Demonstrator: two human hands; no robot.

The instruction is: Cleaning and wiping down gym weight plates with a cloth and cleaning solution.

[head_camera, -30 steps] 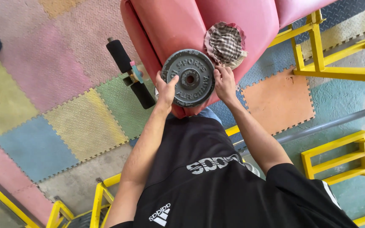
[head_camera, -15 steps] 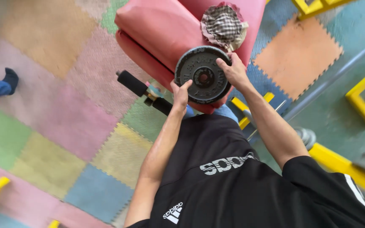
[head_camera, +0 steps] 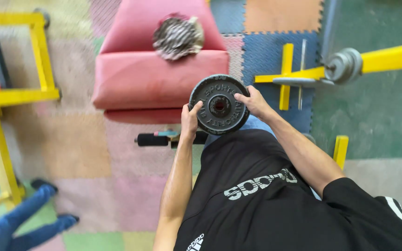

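Bench (head_camera: 159, 79) now upright, foam-tile floor (head_camera: 84, 153).

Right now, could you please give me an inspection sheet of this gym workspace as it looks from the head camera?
Surface: foam puzzle mats in mixed pastel colours.
Job's things: round grey weight plate, held upright in front of the body.
Clutter: crumpled patterned cloth on the red padded bench; black-handled bar on the floor.
Grippers: left hand grips the plate's left edge; right hand grips its right edge.
Cables: nothing seen.
Surroundings: yellow metal frames; yellow bar carrying grey plates; another person's blue-clad legs.
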